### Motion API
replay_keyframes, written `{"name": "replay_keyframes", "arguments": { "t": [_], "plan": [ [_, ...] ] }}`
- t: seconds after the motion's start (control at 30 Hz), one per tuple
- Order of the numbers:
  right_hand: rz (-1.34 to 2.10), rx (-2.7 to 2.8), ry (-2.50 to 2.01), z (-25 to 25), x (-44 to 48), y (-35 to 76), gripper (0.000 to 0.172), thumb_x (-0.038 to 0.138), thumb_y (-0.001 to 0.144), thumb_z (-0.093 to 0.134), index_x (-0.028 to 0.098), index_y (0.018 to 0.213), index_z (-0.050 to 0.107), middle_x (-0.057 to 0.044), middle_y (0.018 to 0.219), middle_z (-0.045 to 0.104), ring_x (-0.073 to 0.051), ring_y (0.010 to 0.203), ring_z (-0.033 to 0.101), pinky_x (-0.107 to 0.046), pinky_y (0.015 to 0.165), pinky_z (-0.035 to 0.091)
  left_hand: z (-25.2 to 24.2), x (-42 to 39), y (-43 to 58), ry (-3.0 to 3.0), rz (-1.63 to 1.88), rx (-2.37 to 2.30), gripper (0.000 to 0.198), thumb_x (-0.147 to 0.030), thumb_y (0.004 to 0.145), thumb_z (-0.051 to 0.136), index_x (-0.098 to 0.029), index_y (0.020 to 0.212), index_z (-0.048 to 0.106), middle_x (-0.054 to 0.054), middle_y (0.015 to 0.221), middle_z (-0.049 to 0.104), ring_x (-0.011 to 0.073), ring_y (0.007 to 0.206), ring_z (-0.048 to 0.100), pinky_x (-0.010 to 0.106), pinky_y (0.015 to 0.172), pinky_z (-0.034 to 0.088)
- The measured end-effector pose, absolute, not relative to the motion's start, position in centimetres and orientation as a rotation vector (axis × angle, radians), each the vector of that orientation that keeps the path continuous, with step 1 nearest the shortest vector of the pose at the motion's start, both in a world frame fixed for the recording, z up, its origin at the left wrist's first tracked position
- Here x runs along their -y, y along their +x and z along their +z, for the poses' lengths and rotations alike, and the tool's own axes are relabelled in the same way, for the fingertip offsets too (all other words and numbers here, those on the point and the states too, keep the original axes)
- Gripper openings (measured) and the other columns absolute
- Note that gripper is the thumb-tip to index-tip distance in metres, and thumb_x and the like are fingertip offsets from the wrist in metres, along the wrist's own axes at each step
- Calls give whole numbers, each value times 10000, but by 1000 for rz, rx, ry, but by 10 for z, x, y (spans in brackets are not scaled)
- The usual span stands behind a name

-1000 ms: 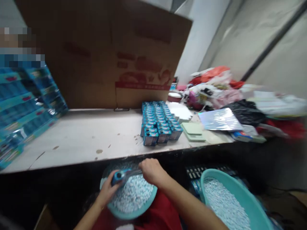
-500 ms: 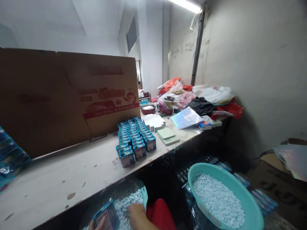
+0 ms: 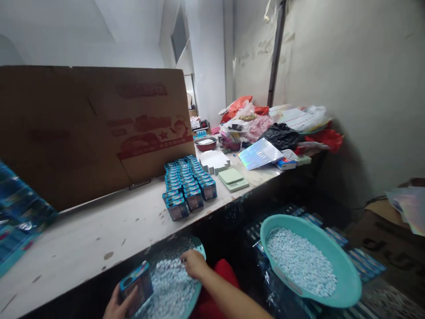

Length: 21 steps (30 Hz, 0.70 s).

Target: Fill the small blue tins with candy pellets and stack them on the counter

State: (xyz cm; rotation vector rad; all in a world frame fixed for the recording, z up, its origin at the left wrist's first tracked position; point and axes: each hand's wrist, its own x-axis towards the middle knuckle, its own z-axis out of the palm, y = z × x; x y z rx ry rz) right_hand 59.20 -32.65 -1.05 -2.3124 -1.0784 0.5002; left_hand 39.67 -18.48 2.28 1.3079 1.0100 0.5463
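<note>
My left hand grips a small blue printed box at the lower left, tilted beside the near teal basin. One pale pellet shows at the box's upper corner. My right hand is closed just above the heap of pale blue-white pellets in that basin. A small dark bit shows at its fingertips, but what it is I cannot make out. Part of the basin lies under the table edge and behind my right forearm.
Rows of blue boxes stand on the white table, with a pale green scale beside them. A big carton stands behind. Another teal basin of pellets is at the right. Plastic bags pile up at the back.
My right hand has come up a little out of the pellets. My left hand and the box have moved slightly left and up in view. The camera has tilted down.
</note>
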Motion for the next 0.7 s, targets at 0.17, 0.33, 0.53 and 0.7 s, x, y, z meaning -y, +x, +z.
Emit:
{"name": "replay_keyframes", "arguments": {
  "t": [0.17,0.33,0.53,0.7],
  "plan": [
    [534,1223,-2251,46,337,610,328,221,719,434,301,964,637,7,995,646,-148,940,559,-209,750,399,7,186,405,1645,558,-914,552,-364,524,668,-178,1017,504,29,876,638,216,826,603,331,754,483],
    [605,1399,-2288,78,328,607,300,242,717,461,307,945,647,1,948,658,-168,901,571,-206,680,403,0,190,418,1931,535,-789,462,-338,591,601,-158,1007,508,32,892,601,195,855,561,329,814,429],
    [441,1735,-2520,106,309,580,310,166,699,468,274,928,647,-54,960,648,-199,867,591,-269,666,436,-2,195,415,2028,517,-741,421,-323,627,572,-166,1013,511,21,894,587,185,845,541,327,808,408],
    [417,1889,-2542,124,278,549,296,174,676,529,131,951,629,-143,946,639,-218,877,586,-307,712,441,-13,193,419,2003,543,-662,420,-297,623,582,-163,1016,518,46,969,578,197,924,522,344,867,376]
  ]
}}
